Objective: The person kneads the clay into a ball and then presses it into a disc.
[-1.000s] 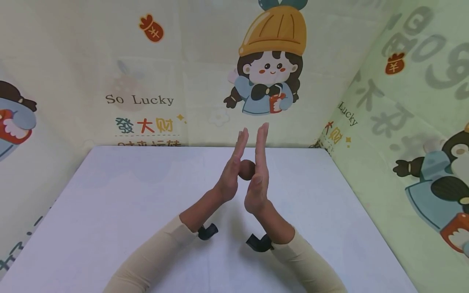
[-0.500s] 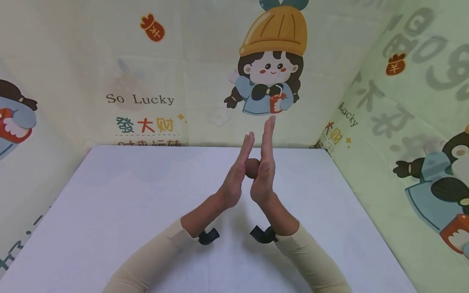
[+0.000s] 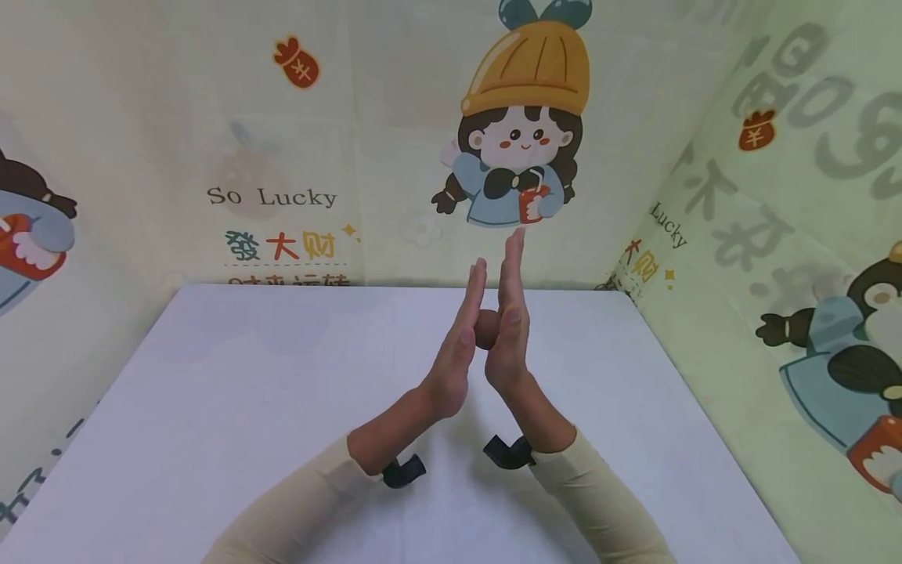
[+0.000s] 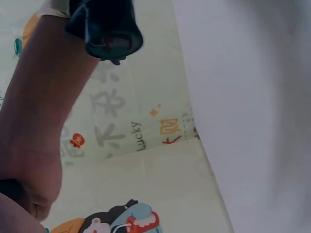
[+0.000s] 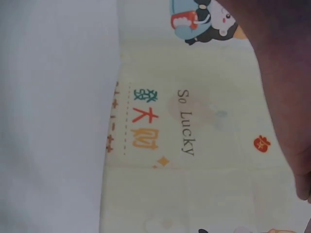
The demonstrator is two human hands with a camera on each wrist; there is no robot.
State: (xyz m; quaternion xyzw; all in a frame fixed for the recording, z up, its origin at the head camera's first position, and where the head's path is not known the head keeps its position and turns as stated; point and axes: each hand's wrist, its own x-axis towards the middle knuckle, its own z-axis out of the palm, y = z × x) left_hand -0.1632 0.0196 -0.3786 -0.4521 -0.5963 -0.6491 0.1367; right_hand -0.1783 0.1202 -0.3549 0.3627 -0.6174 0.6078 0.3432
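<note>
Above the white table point(image 3: 247, 376) my two hands stand upright, palm to palm, fingers straight. A small brown ball point(image 3: 485, 330) is pressed between the palm of my left hand point(image 3: 460, 348) and that of my right hand point(image 3: 510, 325); only a sliver of it shows in the head view. The right fingertips reach higher than the left ones. In the left wrist view a forearm point(image 4: 39, 121) with a black wrist mount point(image 4: 104, 29) fills the left side; the ball is hidden there. The right wrist view shows only a dark edge of a hand point(image 5: 286, 87).
Cream cartoon-printed fabric walls point(image 3: 282, 157) close in the table at the back and on both sides. Black camera mounts sit under both wrists point(image 3: 403, 471) point(image 3: 509, 452). The white tabletop point(image 5: 53, 97) lies bare around the hands.
My right hand has slid forward and up against the left, the palms have closed together, and less of the brown ball shows between them.
</note>
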